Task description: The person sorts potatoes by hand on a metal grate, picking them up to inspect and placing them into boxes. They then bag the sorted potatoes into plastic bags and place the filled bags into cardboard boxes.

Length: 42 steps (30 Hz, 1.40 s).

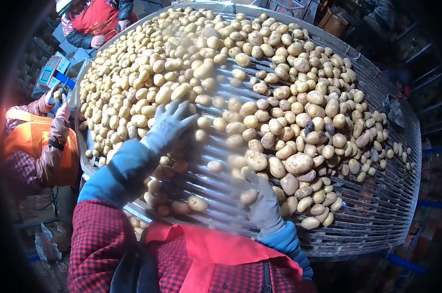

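My left hand [170, 126], in a pale grey glove, has its fingers spread over the edge of a large heap of potatoes [126, 95] on the left side of a slatted metal table [221, 146]. To the right, my gloved right hand [266, 202] is curled around a single potato [249, 197], which shows at the palm's left edge. Its fingers point up toward the right-hand heap of potatoes [299, 127], some of them dirty or dark. Below my left forearm lie a few more potatoes, one pale potato [197, 203] among them. A hazy smudge blurs the middle of the view.
A person in an orange vest [45, 146] stands at the left, gloved hands raised. Another person in a red apron [96, 22] is at the table's far left edge. Near them sits a device with a display [49, 71]. A dark clump [394, 112] rests on the right slats.
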Motion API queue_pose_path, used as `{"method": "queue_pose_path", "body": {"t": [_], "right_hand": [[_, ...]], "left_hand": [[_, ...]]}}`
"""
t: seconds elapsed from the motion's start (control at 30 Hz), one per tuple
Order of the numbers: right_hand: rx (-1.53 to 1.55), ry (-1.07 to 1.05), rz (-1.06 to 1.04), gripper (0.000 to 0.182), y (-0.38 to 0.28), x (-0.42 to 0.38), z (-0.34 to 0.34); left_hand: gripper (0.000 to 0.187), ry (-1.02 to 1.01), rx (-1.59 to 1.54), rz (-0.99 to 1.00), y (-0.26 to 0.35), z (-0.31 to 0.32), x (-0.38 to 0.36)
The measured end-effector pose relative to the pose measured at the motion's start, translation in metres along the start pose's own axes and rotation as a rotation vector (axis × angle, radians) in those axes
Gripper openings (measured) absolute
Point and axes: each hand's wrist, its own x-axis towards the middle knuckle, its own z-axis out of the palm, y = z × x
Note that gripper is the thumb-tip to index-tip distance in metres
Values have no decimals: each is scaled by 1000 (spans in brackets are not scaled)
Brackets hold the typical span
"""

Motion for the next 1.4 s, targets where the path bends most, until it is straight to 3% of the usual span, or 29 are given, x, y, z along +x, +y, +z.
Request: {"method": "queue_pose_path", "body": {"t": [0.07, 0.1, 0.2, 0.27, 0.33, 0.37, 0.43, 0.5, 0.53, 0.63, 0.7, 0.8, 0.83, 0.87, 0.93, 0.97, 1.07, 1.1, 1.2, 1.33, 1.4], "right_hand": [[-76, -35, -68, 60, 3, 0, -2], [-126, -65, -120, 59, 5, 1, -5], [-168, -88, -159, 56, 5, 3, -6], [-196, -94, -188, 56, 4, 2, -4], [-239, -103, -233, 56, 3, 0, -3], [-240, -104, -239, 56, 2, -2, -3], [-216, -103, -231, 58, -2, -5, 0], [28, -51, -40, 64, 0, 3, -5], [-49, -71, -79, 60, 0, 0, -5], [-185, -121, -181, 52, 0, -4, -4], [-49, -65, -48, 51, -6, -3, 3], [-63, -161, -72, 55, 1, 3, -9], [248, -130, -15, 43, 12, 10, -17], [186, -131, -45, 36, 9, 9, -19], [-380, -85, -168, 25, -5, -2, -13], [-624, -31, -218, 21, -5, -3, -10], [-179, -233, -168, 41, -10, -5, 4], [-110, -237, -147, 51, 2, 2, -10], [87, -179, 26, 54, -5, 2, -8], [59, -155, 6, 60, -7, -3, 1], [57, -27, 51, 61, -8, -10, 9]], "left_hand": [[56, -95, -37, -29, 0, -7, -23], [50, 59, -92, 33, 4, -17, -27], [40, 100, -215, 50, -10, -18, -13], [30, 316, -162, 73, -12, -20, 14], [32, 321, -101, 79, -20, -8, 43], [40, 225, -78, 73, -23, -4, 53], [52, 266, -146, 162, -6, -10, 71], [66, 257, -201, 252, 21, -17, 83], [73, 248, -227, 267, 35, -12, 88], [73, 257, -317, 396, 73, -8, 112], [71, 225, -346, 447, 99, -15, 125], [66, 216, -405, 663, 140, -23, 132], [66, 227, -319, 761, 153, -13, 135], [69, 161, -369, 800, 166, -18, 140], [76, 236, -303, 822, 184, 0, 149], [76, 174, -394, 806, 184, -1, 156], [74, 90, -452, 610, 175, -14, 160], [72, 125, -440, 566, 164, -12, 163], [62, 209, -379, 534, 130, 7, 158], [47, 248, -296, 289, 86, 20, 142], [45, 252, -300, 182, 60, 26, 133]]}}
